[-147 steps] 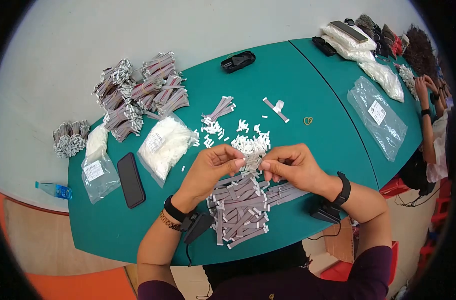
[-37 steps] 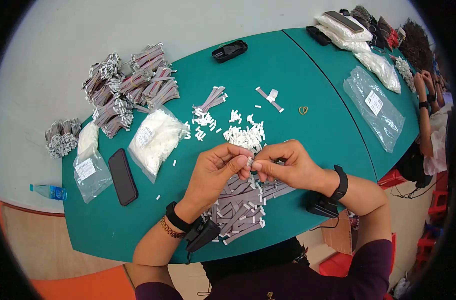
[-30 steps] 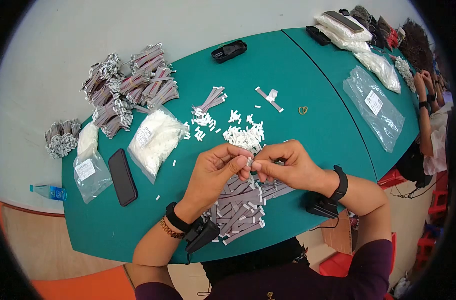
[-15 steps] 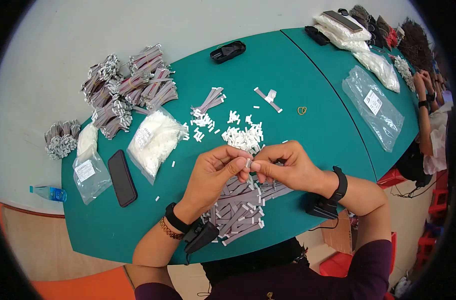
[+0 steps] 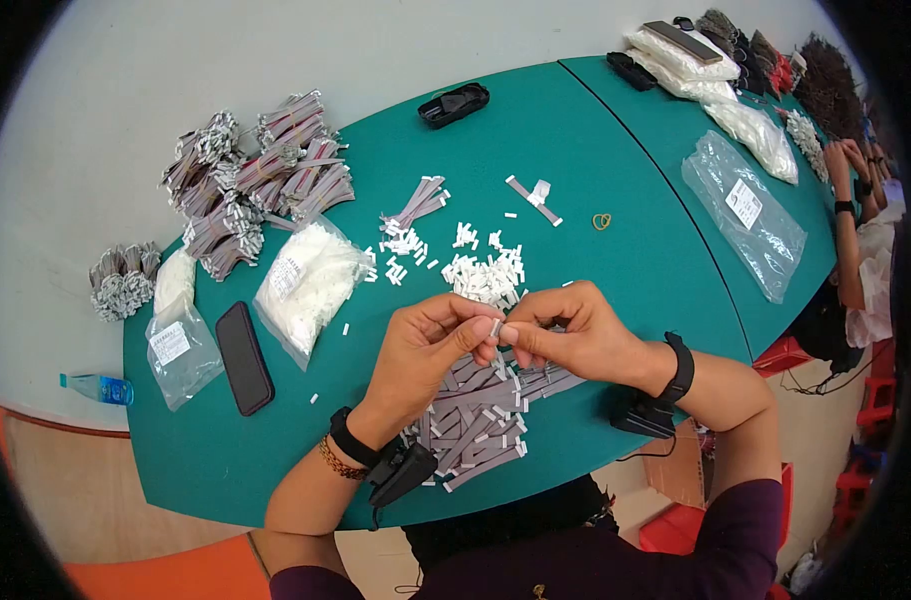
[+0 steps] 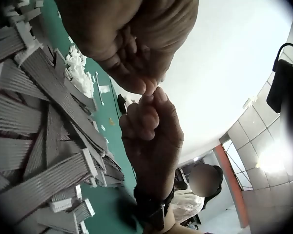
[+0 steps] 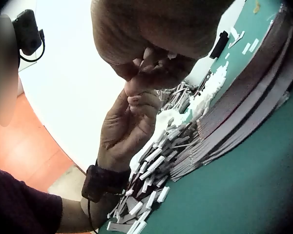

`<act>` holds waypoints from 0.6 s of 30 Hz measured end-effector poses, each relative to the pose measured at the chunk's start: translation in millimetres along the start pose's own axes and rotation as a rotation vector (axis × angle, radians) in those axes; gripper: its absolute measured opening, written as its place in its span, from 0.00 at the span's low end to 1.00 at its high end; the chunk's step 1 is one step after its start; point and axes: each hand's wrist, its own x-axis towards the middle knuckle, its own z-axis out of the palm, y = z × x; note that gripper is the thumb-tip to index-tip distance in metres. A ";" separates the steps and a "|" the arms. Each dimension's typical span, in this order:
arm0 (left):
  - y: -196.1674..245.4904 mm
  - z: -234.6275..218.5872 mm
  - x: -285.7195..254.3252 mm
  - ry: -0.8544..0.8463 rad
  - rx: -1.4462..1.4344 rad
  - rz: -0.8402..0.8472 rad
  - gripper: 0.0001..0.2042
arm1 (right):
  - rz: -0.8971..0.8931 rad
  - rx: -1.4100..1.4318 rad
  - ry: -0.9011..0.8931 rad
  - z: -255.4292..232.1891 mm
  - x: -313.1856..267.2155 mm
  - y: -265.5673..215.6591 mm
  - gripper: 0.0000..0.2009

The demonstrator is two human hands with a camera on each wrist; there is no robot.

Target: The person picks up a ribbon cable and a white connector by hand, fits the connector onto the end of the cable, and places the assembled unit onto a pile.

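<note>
Fingertips together over the cable pile, my two hands work on one small white connector piece (image 5: 496, 328), mostly hidden by the fingers. My left hand (image 5: 430, 345) pinches it between thumb and forefinger. From the other side my right hand (image 5: 575, 335) pinches at it, its thumb tip beside the left thumb. Below the hands lies a heap of grey flat ribbon cables (image 5: 470, 440) with white connector ends. Just beyond the hands sits a pile of small loose white connector pieces (image 5: 487, 278). In both wrist views the fingertips meet and cover the piece.
Bundled ribbon cables (image 5: 265, 170) are stacked at the back left, near a bag of white pieces (image 5: 310, 285) and a phone (image 5: 245, 358). A black case (image 5: 453, 105), a rubber band (image 5: 601, 222) and a plastic bag (image 5: 743, 215) lie farther off. Another person's arm (image 5: 845, 230) is at right.
Since the oldest frame my hands have come closer together, and a loose white piece now lies near the phone. Over the last second the hands have stayed almost still.
</note>
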 end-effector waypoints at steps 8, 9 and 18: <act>-0.6 2.9 -1.1 0.042 0.157 0.080 0.06 | 0.039 0.037 0.014 1.8 -1.6 -1.8 0.11; -0.5 3.7 -1.6 0.045 0.177 0.092 0.06 | 0.038 0.034 0.014 2.0 -1.9 -2.4 0.11; 0.1 0.5 -1.8 0.007 0.246 0.122 0.07 | -0.017 0.020 0.031 3.7 -0.8 6.1 0.11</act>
